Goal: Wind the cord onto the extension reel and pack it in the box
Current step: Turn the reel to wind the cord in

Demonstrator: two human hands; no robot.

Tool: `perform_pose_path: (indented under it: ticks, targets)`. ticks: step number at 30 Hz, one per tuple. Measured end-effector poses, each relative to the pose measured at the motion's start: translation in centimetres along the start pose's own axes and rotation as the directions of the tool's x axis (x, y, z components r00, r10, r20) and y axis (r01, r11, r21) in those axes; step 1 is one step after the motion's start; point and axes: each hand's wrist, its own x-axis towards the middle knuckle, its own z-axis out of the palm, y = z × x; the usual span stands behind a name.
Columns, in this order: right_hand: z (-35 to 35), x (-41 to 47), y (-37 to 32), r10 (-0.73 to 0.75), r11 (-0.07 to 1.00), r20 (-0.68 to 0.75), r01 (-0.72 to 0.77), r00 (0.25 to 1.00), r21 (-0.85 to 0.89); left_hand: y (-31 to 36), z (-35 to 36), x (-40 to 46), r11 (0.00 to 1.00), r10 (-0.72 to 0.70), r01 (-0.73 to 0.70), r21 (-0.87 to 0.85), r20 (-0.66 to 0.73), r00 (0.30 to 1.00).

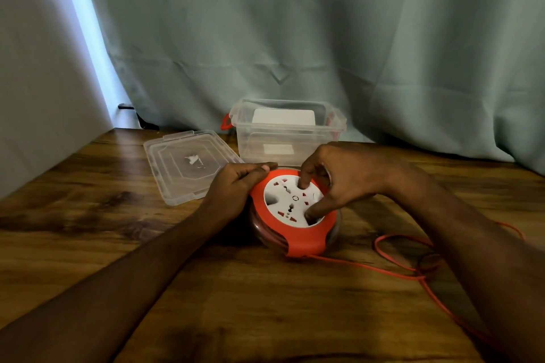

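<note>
A round orange extension reel with a white socket face lies flat on the wooden table. My left hand grips its orange rim on the left side. My right hand rests on top, with the index finger and thumb pressed into recesses of the white disc. A thin orange cord leaves the reel's front and lies in loose loops on the table to the right, partly hidden under my right forearm. Behind the reel stands the clear plastic box, open, with red latches.
The box's clear lid lies flat on the table to the left of the box. A teal curtain hangs behind the table. The wooden tabletop stretches left and toward me.
</note>
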Motion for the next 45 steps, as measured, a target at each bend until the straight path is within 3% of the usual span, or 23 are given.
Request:
perform_pose_path:
  ticks: [16, 26, 34, 45]
  targets:
    - [1.1, 0.7, -1.4, -0.017, 1.0, 0.01, 0.016, 1.0, 0.017, 0.3, 0.1, -0.1, 1.0, 0.003, -0.003, 0.018, 0.002, 1.0]
    - [-0.1, 0.2, 1.2, -0.091, 0.971, 0.032, 0.081, 0.995, 0.224, 0.4, 0.1, -0.2, 1.0, -0.016, 0.016, 0.027, 0.012, 1.0]
    - [0.3, 0.3, 1.4, -0.116, 0.978, 0.075, 0.101, 0.99, 0.182, 0.4, 0.1, -0.3, 0.999, -0.012, 0.011, 0.033, 0.037, 0.999]
    - [0.1, -0.1, 0.1, -0.016, 0.998, -0.02, 0.017, 1.0, 0.059, 0.4, 0.1, -0.3, 1.0, -0.014, 0.014, 0.024, -0.004, 1.0]
